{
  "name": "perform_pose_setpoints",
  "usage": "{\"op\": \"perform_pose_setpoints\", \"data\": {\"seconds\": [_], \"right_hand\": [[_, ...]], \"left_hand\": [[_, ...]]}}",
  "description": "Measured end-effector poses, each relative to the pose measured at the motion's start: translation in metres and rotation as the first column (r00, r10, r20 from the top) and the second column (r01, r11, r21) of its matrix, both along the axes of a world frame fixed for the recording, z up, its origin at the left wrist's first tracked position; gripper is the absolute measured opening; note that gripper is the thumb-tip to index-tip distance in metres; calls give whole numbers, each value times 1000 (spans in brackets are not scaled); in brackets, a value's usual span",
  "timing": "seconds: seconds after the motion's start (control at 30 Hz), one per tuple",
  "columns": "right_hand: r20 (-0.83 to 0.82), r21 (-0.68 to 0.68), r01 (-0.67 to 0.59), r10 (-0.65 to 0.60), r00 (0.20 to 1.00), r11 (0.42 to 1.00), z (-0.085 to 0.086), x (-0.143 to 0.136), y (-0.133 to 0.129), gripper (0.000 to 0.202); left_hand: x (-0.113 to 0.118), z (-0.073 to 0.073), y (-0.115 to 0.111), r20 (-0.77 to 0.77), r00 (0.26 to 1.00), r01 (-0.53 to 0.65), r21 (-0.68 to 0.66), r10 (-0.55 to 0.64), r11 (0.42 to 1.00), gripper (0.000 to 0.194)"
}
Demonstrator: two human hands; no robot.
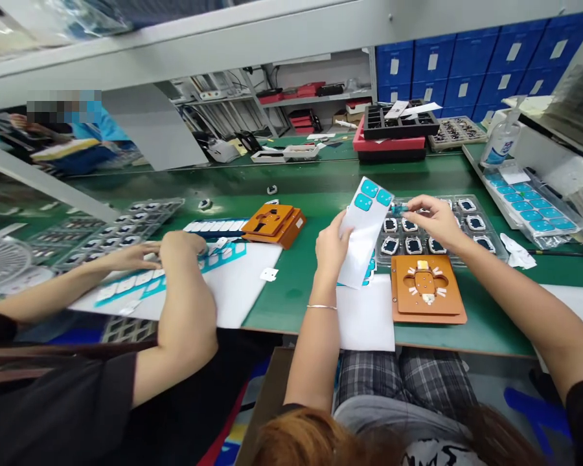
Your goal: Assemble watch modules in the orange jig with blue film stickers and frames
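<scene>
My left hand [332, 244] grips a white backing sheet [364, 236] by its left edge, holding it tilted up off the bench. A few teal stickers [369, 188] remain near its top end. My right hand [434, 219], fingers pinched, holds a small teal sticker [398, 209] just right of the sheet. Beneath that hand lies a clear tray [447, 249] of white-framed dark parts. Closer to me sits an orange fixture [426, 288] with a shaped recess. Beside it a white foam sheet [366, 317] hangs slightly over the bench edge, with more teal stickers partly hidden behind the sheet.
On the left, a co-worker's hands [182, 243] work over teal sticker strips [223, 257] near a second orange fixture [274, 223]. Stacked black and red trays [393, 136] stand at the back. To the right are a pump bottle [502, 139], bagged teal stickers [539, 210] and crumpled tissue [517, 251].
</scene>
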State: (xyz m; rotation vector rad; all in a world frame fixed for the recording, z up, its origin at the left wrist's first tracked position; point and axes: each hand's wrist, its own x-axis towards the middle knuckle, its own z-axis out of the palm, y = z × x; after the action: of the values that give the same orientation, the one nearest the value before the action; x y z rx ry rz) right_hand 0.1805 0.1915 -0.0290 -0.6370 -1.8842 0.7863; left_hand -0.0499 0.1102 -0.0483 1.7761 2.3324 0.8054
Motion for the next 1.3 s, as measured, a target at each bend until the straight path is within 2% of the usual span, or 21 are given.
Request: {"op": "perform_pose_setpoints", "data": {"seconds": [0.07, 0.13, 0.23, 0.3, 0.37, 0.5, 0.63, 0.7, 0.73, 0.77, 0.83, 0.9, 1.03, 1.17, 1.3], "right_hand": [[-128, -146, -69, 51, 990, 987, 9, 5, -5, 28], [-238, -310, -175, 102, 966, 934, 13, 11, -14, 36], [-222, -438, -218, 131, 966, 872, 8, 25, -33, 42], [-161, -436, -191, 132, 978, 879, 2, 38, -45, 39], [-61, -416, -197, 189, 980, 888, 0, 51, -55, 31], [232, -393, -216, 324, 917, 894, 7, 67, -70, 28], [404, -281, -179, 285, 869, 943, 12, 68, -74, 26], [460, -217, -216, 295, 837, 952, 11, 67, -75, 23], [483, -185, -240, 300, 822, 953, 11, 66, -76, 23], [502, -154, -259, 301, 811, 954, 11, 65, -77, 24], [529, -97, -269, 279, 802, 958, 11, 64, -78, 25], [539, -50, -251, 238, 808, 967, 11, 62, -80, 23], [530, 11, -253, 209, 822, 968, 6, 60, -80, 18], [504, 49, -280, 218, 836, 959, -3, 58, -76, 12], [464, 74, -270, 206, 861, 960, -8, 54, -77, 12]], "left_hand": [[-4, -1, 2, -8, 994, -111, -131, 111, 985, 55], [-4, -3, 2, -9, 990, -139, -196, 140, 971, 58], [5, -4, 0, -23, 989, -148, -242, 147, 959, 53], [14, -3, -4, -36, 994, -109, -217, 104, 970, 46], [24, -2, -7, -47, 999, -16, -175, 7, 984, 40], [36, -4, -12, -47, 983, 170, -133, -178, 976, 28], [38, -4, -14, -36, 964, 263, -34, -264, 964, 24], [39, -2, -16, -29, 910, 415, 96, -414, 905, 20], [40, -1, -18, -31, 854, 516, 181, -519, 837, 19], [42, 0, -20, -40, 781, 609, 267, -623, 747, 18], [46, 1, -24, -73, 640, 721, 403, -765, 564, 18], [49, 3, -27, -96, 583, 743, 464, -807, 482, 15], [52, 6, -31, -123, 550, 750, 507, -826, 424, 11], [52, 8, -32, -101, 457, 793, 497, -884, 353, 15], [52, 11, -35, -49, 412, 862, 344, -910, 372, 20]]}}
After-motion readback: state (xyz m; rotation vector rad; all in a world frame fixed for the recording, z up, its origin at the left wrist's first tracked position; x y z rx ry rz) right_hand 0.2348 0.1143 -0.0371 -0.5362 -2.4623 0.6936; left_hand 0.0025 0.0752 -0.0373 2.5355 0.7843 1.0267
